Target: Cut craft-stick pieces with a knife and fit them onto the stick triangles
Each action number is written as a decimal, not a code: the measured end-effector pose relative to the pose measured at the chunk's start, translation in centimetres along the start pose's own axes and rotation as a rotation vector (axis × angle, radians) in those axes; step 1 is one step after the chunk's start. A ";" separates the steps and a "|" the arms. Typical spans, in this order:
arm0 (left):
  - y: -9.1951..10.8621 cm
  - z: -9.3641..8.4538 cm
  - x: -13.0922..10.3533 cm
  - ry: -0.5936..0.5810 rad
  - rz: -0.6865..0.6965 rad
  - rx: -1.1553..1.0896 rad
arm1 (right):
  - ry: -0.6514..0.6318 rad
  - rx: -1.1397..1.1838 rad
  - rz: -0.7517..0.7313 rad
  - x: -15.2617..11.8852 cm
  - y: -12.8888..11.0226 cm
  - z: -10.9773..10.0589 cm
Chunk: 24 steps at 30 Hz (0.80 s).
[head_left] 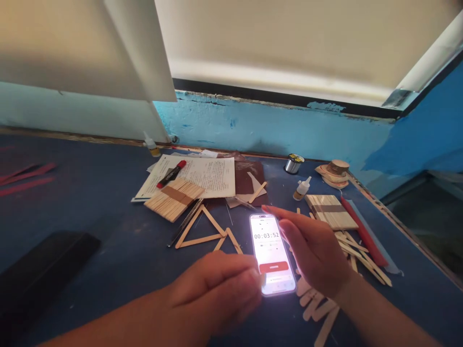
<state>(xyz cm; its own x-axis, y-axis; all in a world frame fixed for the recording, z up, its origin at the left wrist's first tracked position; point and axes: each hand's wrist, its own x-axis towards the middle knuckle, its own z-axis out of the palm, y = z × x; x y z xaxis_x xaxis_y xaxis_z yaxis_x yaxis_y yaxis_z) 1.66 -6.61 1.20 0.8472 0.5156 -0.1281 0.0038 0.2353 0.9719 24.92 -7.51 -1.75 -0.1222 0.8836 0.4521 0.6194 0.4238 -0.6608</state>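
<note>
A lit smartphone (271, 253) is held upright over the middle of the table, its screen showing a timer at 00:03:52 above a red button. The fingers of my left hand (224, 284) close on its lower left edge. On the opposite side, my right hand (314, 248) grips the upper right edge, with the index finger along the top corner; its other fingers are largely hidden. Just behind the phone lie a triangle of craft sticks (200, 240) and a second stick shape (233, 239), partly covered by my left hand.
Banded stick bundles (173, 198) (332, 212), loose sticks (323, 308), papers (213, 178), a red marker (171, 174), glue bottles (301, 189) (152, 145), a wire spool (294, 164) and wood slices (334, 173) lie around. A dark object (54, 270) sits left; a wall (231, 120) bounds the back.
</note>
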 end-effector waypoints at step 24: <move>0.0 -0.8 0.5 0.014 -0.078 -0.102 | -0.233 0.114 -0.223 -2.2 -2.3 0.0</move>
<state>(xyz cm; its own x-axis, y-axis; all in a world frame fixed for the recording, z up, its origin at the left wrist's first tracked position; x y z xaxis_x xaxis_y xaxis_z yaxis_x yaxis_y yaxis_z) 1.71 -5.70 0.99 0.8392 0.5035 -0.2057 0.0148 0.3568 0.9340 23.75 -10.49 -1.20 -0.4268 0.7831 0.4522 0.4688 0.6192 -0.6299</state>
